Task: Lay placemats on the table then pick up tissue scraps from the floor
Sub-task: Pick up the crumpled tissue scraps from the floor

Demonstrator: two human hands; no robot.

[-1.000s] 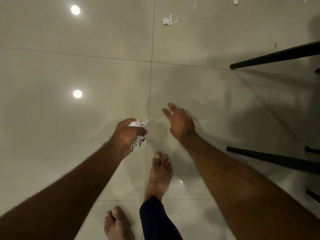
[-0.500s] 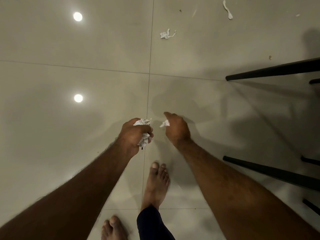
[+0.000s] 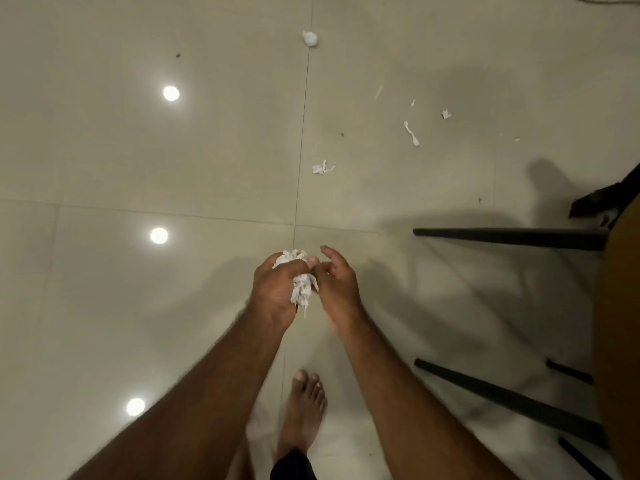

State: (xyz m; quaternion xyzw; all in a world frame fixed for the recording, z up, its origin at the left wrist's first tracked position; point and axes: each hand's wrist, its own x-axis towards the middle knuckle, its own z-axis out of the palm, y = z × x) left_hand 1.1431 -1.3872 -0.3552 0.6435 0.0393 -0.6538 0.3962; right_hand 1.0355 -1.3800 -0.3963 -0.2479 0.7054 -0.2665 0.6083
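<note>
Fingers (image 3: 268, 270) of the left hand (image 3: 275, 296) curl tight round a wad of tissue scraps (image 3: 300, 289). The right hand (image 3: 337, 289) sits just beside the wad, its fingers loosely curled; whether they pinch any tissue I cannot tell. Loose scraps (image 3: 322, 167) lie ahead on the tiled floor (image 3: 173, 306), left of black chair legs (image 3: 509, 236).

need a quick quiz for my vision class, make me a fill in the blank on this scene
The left hand grips a wad of ____.
Scraps lie loose on the ____.
The chair legs are ____ in colour.
Missing words: tissue; floor; black.
</note>
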